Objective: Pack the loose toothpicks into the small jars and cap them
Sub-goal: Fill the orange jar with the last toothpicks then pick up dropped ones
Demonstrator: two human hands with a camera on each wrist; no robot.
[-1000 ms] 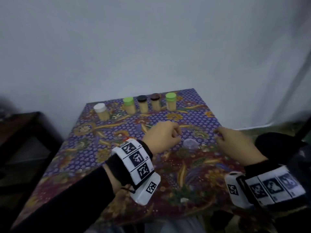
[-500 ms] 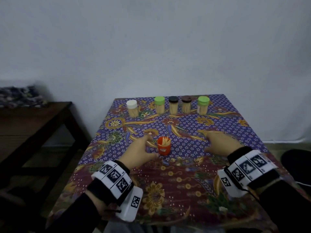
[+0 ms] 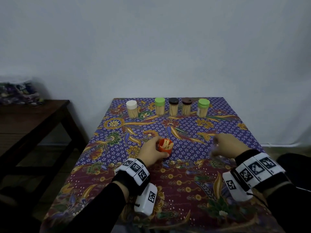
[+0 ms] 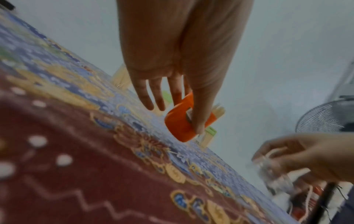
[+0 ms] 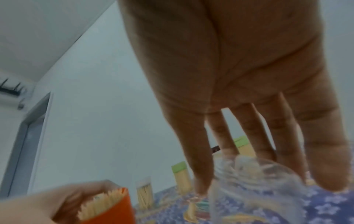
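An orange cup (image 3: 165,147) full of loose toothpicks stands mid-table on the patterned cloth (image 3: 176,182). My left hand (image 3: 161,147) grips it from the left, thumb on its near side; in the left wrist view the thumb presses the orange cup (image 4: 182,128). My right hand (image 3: 217,147) holds a small clear jar (image 3: 212,149), blurred, just above the cloth to the cup's right. In the right wrist view my fingers straddle the clear jar (image 5: 258,189) from above, with the orange cup (image 5: 113,212) at lower left. The jar's inside is too blurred to read.
Several capped jars packed with toothpicks line the table's far edge: a white-capped jar (image 3: 132,109), a green-capped jar (image 3: 159,106), a black-capped jar (image 3: 173,106), a brown-capped jar (image 3: 186,106) and another green-capped jar (image 3: 203,107). A dark side table (image 3: 33,118) stands left. A fan (image 4: 325,118) is at the right.
My left hand has closed round the orange cup that it was beside. My right hand, flat on the cloth before, now holds the clear jar off the cloth.
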